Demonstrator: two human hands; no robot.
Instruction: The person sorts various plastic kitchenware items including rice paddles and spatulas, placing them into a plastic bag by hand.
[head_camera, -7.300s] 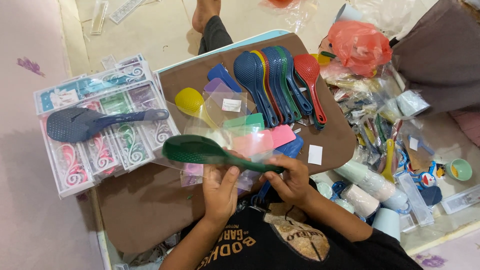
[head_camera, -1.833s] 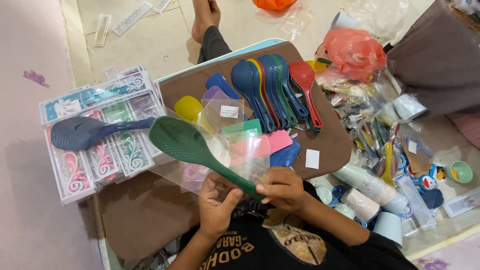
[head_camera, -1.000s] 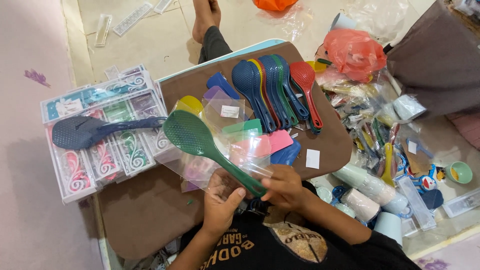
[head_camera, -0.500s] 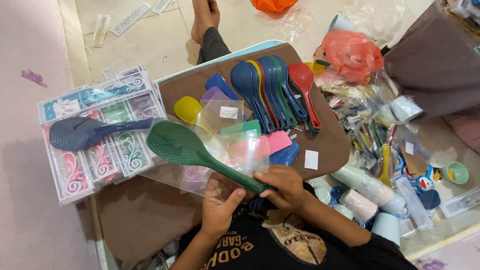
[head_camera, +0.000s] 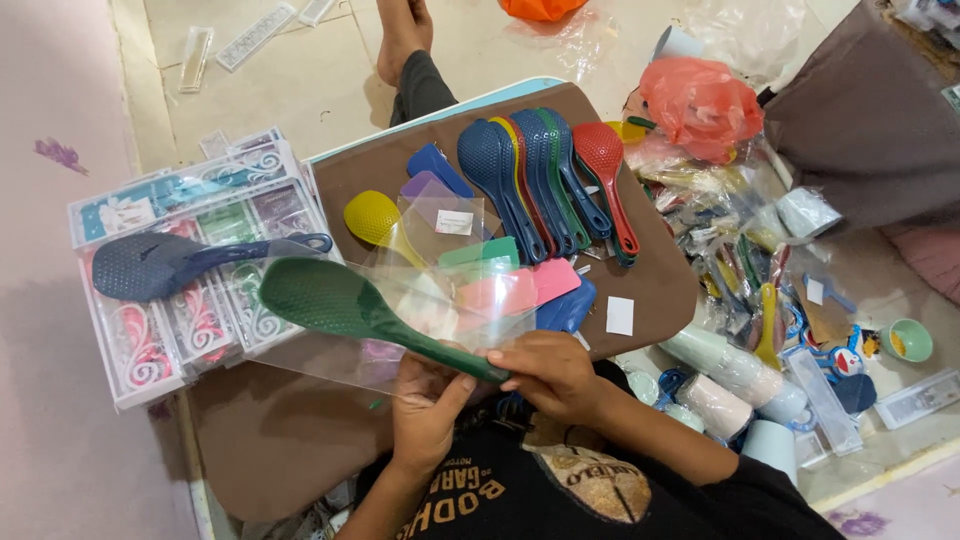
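Right hand (head_camera: 553, 372) grasps the green rice paddle (head_camera: 340, 300) by its handle; left hand (head_camera: 428, 415) pinches the clear plastic sleeve (head_camera: 330, 360); paddle likely light, stiff; sleeve flimsy, slippery.

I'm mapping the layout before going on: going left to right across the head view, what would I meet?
Dark blue rice paddle lying on stacked clear boxes → green rice paddle held by left hand and right hand → yellow paddle → fanned row of paddles → red plastic bag → small green cup.
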